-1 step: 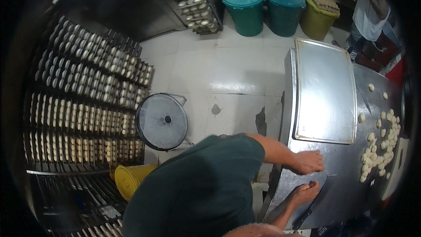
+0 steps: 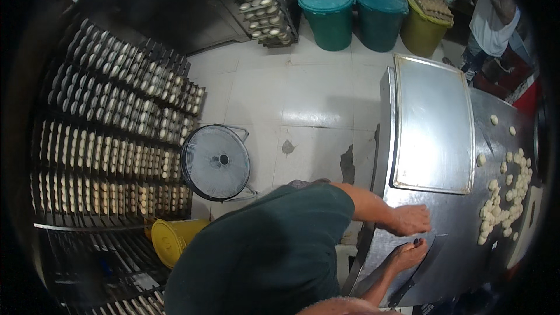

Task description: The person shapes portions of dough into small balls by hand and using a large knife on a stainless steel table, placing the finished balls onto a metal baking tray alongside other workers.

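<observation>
Left hand curls over the table — right hand half-curled, contents unclear.

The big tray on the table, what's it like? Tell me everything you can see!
The tray is a wide, thin rectangle with slightly rounded corners. It looks like silvery metal, with a bright patch of glare and brownish marks along its rim. It lies on the grey table, close to one edge, and touches nothing else that I can see. The left hand is nearby but apart from it. I can't tell whether it's upside down.
</observation>
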{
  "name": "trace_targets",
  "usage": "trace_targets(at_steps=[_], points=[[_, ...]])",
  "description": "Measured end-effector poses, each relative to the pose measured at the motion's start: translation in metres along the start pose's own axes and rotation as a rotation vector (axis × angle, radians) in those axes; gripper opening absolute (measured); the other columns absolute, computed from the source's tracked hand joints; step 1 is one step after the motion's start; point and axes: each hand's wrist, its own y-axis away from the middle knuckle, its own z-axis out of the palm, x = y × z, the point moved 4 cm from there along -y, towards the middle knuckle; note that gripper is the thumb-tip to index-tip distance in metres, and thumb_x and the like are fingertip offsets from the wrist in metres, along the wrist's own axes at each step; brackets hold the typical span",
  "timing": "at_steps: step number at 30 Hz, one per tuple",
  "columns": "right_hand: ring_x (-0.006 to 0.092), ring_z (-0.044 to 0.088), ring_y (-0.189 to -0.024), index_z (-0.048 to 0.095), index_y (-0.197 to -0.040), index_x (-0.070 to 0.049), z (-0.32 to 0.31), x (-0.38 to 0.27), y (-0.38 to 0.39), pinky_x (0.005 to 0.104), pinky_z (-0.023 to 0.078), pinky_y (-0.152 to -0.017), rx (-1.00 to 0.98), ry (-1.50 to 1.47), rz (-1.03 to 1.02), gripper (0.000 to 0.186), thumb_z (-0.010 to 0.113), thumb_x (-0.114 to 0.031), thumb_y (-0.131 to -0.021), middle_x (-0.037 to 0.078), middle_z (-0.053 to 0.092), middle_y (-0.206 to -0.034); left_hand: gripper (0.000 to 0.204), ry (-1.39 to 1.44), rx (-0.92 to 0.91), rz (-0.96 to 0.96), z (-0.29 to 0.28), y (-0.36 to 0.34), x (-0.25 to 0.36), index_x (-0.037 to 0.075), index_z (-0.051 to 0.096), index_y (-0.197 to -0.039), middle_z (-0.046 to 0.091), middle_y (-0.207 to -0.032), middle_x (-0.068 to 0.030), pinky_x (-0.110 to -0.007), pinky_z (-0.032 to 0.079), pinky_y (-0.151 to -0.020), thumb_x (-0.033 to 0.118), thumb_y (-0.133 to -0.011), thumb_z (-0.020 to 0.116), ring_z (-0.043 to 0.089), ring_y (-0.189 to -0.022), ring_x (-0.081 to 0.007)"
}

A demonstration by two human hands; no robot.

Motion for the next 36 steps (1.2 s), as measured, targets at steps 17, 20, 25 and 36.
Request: trace_targets(at_steps=[17, 20, 25, 36], points=[[0.0466, 0.054, -0.090, 0.059, -0.106, 0.003, 0.012, 0.009, -0.014, 0.0533, 0.043, -0.082, -0.025, -0.151, -0.091, 0.030, 0.049, -0.024, -0.099, 0.024, 0.059, -0.096, 0.020, 0.201, 0.102, 0.005, -0.011, 0.015, 0.003, 0.010, 0.061, -0.113, 0.062, -0.096, -0.0109, -0.044, 0.041, -0.086, 0.023, -0.098, 0.057, 0.056, -0.097, -0.0309], [0.0458, 0.054, -0.090, 0.059, -0.105, 0.004, -0.004, 0.011, 0.044, 0.0533, 0.042, -0.082, -0.154, -0.229, -0.115, 0.026, 0.049, -0.019, -0.098, 0.024, 0.058, -0.094, 0.031, 0.272, 0.253, -0.001, 0.011, 0.041, -0.005, 0.010, 0.058, -0.123, 0.061, -0.097, -0.0126, -0.049, 0.042, -0.085, 0.027, -0.098, 0.057, 0.054, -0.093, -0.0345], [0.0457, 0.054, -0.091, 0.059, -0.105, 0.004, -0.010, 0.048, 0.066, 0.0530, 0.042, -0.082, -0.162, -0.073, -0.187, 0.026, 0.049, -0.019, -0.098, 0.025, 0.058, -0.094, 0.034, 0.172, -0.071, 0.004, -0.024, 0.041, -0.021, 0.009, 0.056, -0.125, 0.061, -0.096, -0.0105, -0.046, 0.043, -0.088, 0.022, -0.094, 0.061, 0.056, -0.097, -0.0314], [0.0462, 0.053, -0.089, 0.061, -0.099, 0.003, -0.019, -0.003, 0.050, 0.0546, 0.041, -0.081, -0.141, -0.160, -0.068, 0.022, 0.056, -0.016, -0.090, 0.026, 0.058, -0.092, 0.034, 0.262, 0.062, -0.050, 0.005, 0.025, 0.004, 0.008, 0.059, -0.124, 0.065, -0.096, -0.0143, -0.047, 0.045, -0.087, 0.023, -0.094, 0.061, 0.058, -0.097, -0.0356]])
